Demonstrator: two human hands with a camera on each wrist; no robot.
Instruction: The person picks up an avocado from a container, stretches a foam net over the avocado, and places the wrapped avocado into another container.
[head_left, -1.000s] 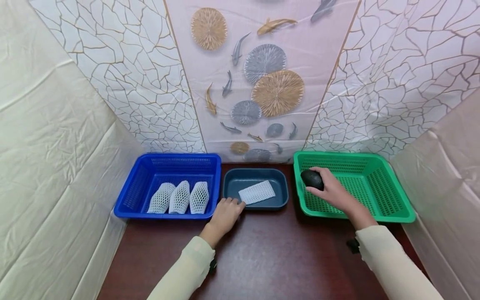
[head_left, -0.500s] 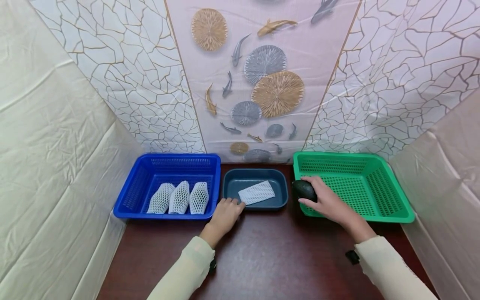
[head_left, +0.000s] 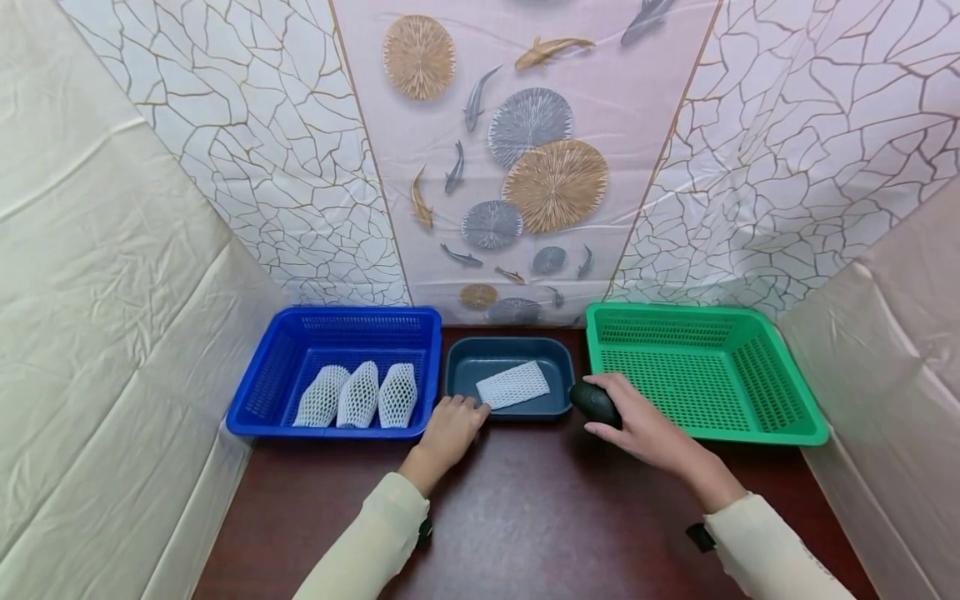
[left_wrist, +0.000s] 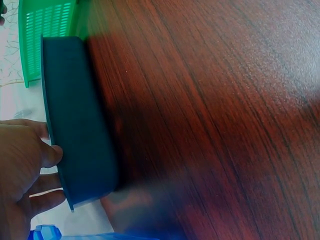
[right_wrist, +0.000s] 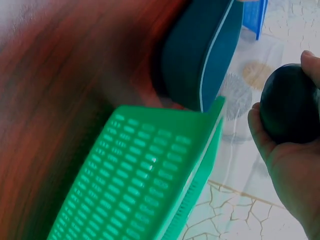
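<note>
My right hand (head_left: 637,421) grips a dark green avocado (head_left: 596,404) just right of the tray, thumb on the near side and fingers over the far side. In the right wrist view the avocado (right_wrist: 290,104) sits against the palm, raised above the basket rim. With my left hand (head_left: 453,429) I pinch the front-left rim of a dark teal tray (head_left: 510,343); the left wrist view has the thumb over the outer wall of the tray (left_wrist: 80,125). A flat white foam net sleeve (head_left: 513,385) lies inside that tray.
Left of the tray stands a blue basket (head_left: 333,315) holding 3 white foam-netted pieces (head_left: 360,396). To the right is a green perforated basket (head_left: 780,375). Both stand on a dark red-brown wooden table (head_left: 525,517), backed by a patterned cloth (head_left: 480,167), with beige cloth sides.
My right hand has carried the avocado left and toward me, from over the green basket to beside the tray's right end. The left hand stays at the tray rim.
</note>
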